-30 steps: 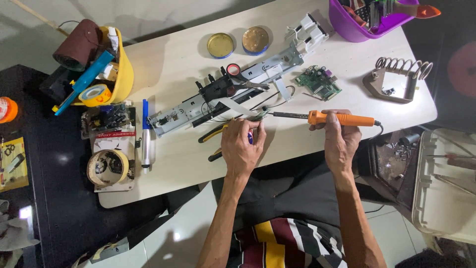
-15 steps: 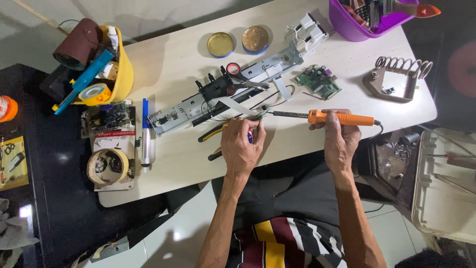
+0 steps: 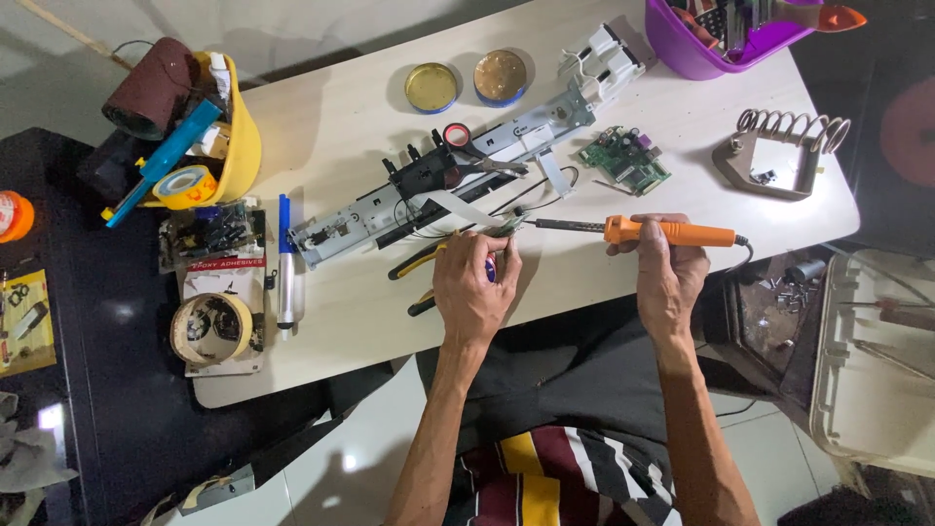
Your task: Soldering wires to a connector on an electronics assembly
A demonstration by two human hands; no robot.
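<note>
The left hand has its fingers pinched on a small part at the end of a white ribbon cable. The right hand grips an orange-handled soldering iron, its tip meeting that part near the tabletop's middle. Good practice: hold the part steady and keep the touch brief. Left, a rectangular white adhesive package carries a red label band.
</note>
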